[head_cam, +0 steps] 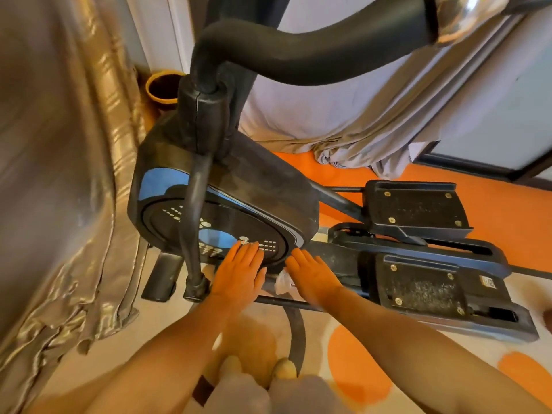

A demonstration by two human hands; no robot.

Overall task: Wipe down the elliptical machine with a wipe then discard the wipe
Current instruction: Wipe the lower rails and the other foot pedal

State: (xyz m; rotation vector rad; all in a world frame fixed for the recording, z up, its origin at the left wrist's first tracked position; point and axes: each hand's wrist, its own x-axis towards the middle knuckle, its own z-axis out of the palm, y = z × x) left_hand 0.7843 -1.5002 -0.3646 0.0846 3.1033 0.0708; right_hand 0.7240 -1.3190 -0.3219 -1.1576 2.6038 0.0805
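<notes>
The elliptical machine (257, 180) is black with blue trim and fills the middle of the view; its flywheel housing faces me and two pedals (418, 282) extend to the right. My left hand (240, 270) is flat with straight fingers, fingertips at the lower edge of the round flywheel cover. My right hand (313, 276) is also flat, just right of it, over the frame beside the cover. A crumpled white wipe (283, 282) lies between the two hands, partly under the right hand.
A shiny gold curtain (59, 174) hangs close on the left. A grey drape (343, 115) piles on the orange floor (507, 222) behind the machine. A yellow pot (162, 86) stands at the back. The handlebar (298, 52) crosses overhead. My feet show at the bottom.
</notes>
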